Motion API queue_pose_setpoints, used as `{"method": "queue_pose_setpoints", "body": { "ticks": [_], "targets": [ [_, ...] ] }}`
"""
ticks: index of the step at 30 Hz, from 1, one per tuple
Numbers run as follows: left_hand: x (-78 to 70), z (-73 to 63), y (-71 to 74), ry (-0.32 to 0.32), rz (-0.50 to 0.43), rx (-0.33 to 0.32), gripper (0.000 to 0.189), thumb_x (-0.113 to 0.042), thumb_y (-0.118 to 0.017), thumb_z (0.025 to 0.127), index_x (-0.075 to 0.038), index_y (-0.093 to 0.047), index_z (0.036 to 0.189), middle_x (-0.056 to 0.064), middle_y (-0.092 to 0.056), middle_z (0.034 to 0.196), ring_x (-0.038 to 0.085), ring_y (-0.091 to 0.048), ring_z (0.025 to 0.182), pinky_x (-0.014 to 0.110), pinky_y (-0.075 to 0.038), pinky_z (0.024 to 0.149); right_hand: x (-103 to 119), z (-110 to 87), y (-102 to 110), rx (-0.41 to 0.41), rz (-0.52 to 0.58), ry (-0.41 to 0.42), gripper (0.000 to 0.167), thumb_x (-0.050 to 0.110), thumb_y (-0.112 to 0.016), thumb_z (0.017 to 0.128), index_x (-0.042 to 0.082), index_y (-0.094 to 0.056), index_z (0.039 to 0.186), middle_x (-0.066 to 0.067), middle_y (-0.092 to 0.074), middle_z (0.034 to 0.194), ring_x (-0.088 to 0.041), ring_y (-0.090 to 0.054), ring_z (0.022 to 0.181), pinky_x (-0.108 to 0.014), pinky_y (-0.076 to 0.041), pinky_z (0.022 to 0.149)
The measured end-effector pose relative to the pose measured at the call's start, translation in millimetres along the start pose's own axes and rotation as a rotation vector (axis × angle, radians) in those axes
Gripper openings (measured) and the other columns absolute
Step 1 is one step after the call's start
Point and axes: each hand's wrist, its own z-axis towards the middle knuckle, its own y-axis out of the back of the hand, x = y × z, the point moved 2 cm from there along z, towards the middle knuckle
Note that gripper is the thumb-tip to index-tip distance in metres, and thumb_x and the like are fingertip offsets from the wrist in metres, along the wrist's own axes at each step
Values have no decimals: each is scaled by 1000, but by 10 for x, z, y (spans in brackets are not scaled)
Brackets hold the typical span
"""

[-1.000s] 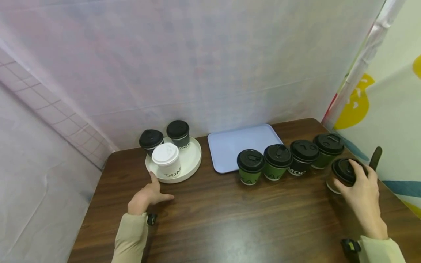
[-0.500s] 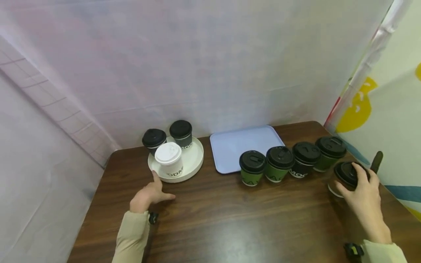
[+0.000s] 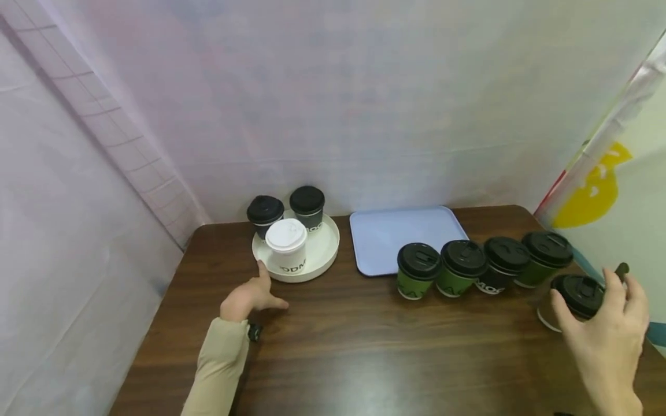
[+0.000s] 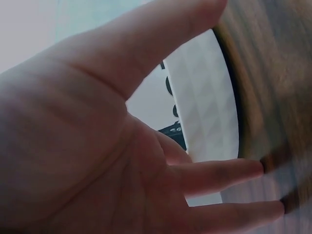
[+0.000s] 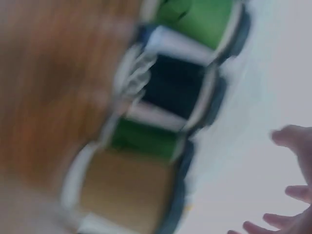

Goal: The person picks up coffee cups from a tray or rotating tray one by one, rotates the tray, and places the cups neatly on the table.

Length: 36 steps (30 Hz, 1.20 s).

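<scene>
My right hand [image 3: 606,335] is lifted off a brown paper cup [image 3: 546,312] with a black lid, at the table's right. In the right wrist view its fingers [image 5: 297,139] are spread and hold nothing, apart from the blurred cup [image 5: 126,190]. At the left, my left hand [image 3: 250,297] lies beside a round white plate [image 3: 329,254], thumb and fingers spread. The left wrist view has those fingers [image 4: 219,176] against the plate's patterned side wall [image 4: 207,87]. On the plate stand a white-lidded white cup [image 3: 287,245] and two black-lidded cups [image 3: 307,208].
Beside the brown cup runs a row of black-lidded cups: two green ones [image 3: 416,283] [image 3: 452,283], a black one [image 3: 491,280] and another green one [image 3: 533,271]. Behind them lies a pale blue tray [image 3: 395,231]. A dark stick-like end [image 3: 621,270] pokes up behind my right hand.
My right hand has come off the brown cup's lid and drawn back towards the near right. My left hand keeps its place by the plate. The head view has shifted.
</scene>
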Motion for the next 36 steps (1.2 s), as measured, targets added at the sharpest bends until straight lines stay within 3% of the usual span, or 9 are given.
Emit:
{"method": "queue_pose_setpoints", "body": {
  "ticks": [3, 5, 7, 10, 15, 17, 21, 28, 36],
  "targets": [
    [-36, -6, 14, 2, -27, -2, 134, -40, -82, 87, 17, 19, 154, 48, -41, 147, 55, -50, 138, 59, -43, 116, 363, 53, -29, -135, 153, 155, 95, 74, -55, 92, -8, -54, 140, -41, -48, 142, -64, -45, 129, -55, -37, 124],
    [-50, -8, 23, 3, -46, -9, 134, -39, -82, 87, 15, 19, 155, 48, -40, 149, 55, -48, 140, 60, -42, 117, 643, 67, -106, -147, 255, 229, 85, 65, -62, 93, -9, -60, 134, -39, -56, 136, -58, -50, 124, -29, -39, 121],
    [-69, -5, 33, 1, -56, -19, 134, -39, -83, 87, 13, 19, 156, 47, -39, 150, 55, -47, 140, 60, -41, 118, 934, 53, -226, -109, 349, 301, 75, 57, -66, 94, -9, -64, 129, -36, -61, 132, -51, -55, 119, -11, -36, 112],
    [-100, 14, 47, 1, -57, -34, 133, -39, -83, 86, 11, 17, 158, 46, -40, 150, 56, -46, 140, 61, -41, 117, 1372, -10, -474, 48, 438, 397, 59, 40, -73, 93, -8, -65, 128, -30, -64, 130, -41, -58, 117, -4, -35, 105],
    [-150, 78, 31, 6, -75, -55, 132, -40, -83, 86, 8, 16, 160, 44, -40, 152, 56, -47, 140, 61, -42, 116, 1966, -93, -1041, 317, 455, 487, 58, 18, -84, 83, -1, -62, 134, -22, -65, 131, -38, -61, 122, -37, -50, 110],
    [-181, 109, 9, 7, -80, -71, 131, -41, -82, 86, 6, 14, 161, 41, -40, 154, 55, -48, 140, 61, -43, 116, 2145, -82, -1278, 413, 445, 487, 61, 23, -83, 85, 0, -60, 137, -22, -63, 134, -39, -61, 125, -52, -50, 109],
    [-279, 181, -55, 9, -67, -121, 128, -44, -83, 85, 3, 7, 164, 36, -42, 156, 55, -48, 140, 65, -42, 114, 2420, -15, -1696, 571, 410, 451, 69, 29, -82, 87, 3, -54, 144, -23, -56, 143, -41, -57, 132, -56, -49, 112],
    [-353, 226, -156, 34, -48, -146, 123, -47, -83, 85, 1, -3, 165, 31, -43, 159, 57, -44, 142, 69, -40, 114, 2723, 12, -2273, 638, 351, 467, 82, 37, -84, 85, 6, -47, 150, -29, -46, 151, -48, -50, 138, -61, -50, 110],
    [-358, 208, -111, 52, -48, -137, 120, -47, -82, 86, -2, -4, 166, 27, -43, 160, 53, -43, 145, 67, -40, 116, 2867, -23, -2583, 713, 353, 437, 87, 40, -85, 83, 9, -43, 153, -30, -36, 157, -52, -51, 129, -59, -56, 97]
  ]
}}
